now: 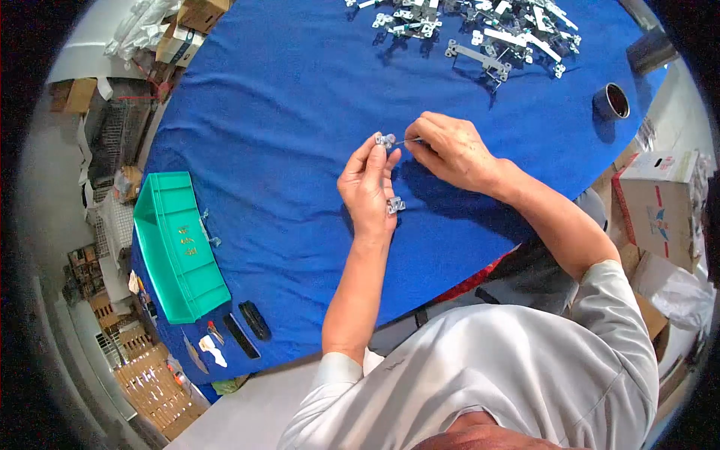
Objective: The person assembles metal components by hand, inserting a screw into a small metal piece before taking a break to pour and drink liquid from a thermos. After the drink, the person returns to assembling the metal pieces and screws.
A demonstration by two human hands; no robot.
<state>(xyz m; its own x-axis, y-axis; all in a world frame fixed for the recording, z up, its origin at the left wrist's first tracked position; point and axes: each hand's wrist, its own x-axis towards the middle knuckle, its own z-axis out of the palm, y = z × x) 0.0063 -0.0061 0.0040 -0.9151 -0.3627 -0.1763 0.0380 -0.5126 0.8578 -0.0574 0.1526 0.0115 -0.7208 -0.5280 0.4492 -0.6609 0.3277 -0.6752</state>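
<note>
My left hand is closed around a metal bracket, with one end pinched between thumb and fingertips. A similar silvery end piece shows beside the heel of this hand; the stretch between is hidden by the palm. To the right, my right hand pinches a thin rod-like tool, whose tip points left and comes right up to the bracket's upper end. Most of the tool is hidden in the fingers. Both hands are above the blue cloth.
A pile of metal brackets lies at the far side. At the right edge is a dark cup. On the left sits a green bin with small brass-coloured pieces, near a black brush-like object. A cardboard box stands right.
</note>
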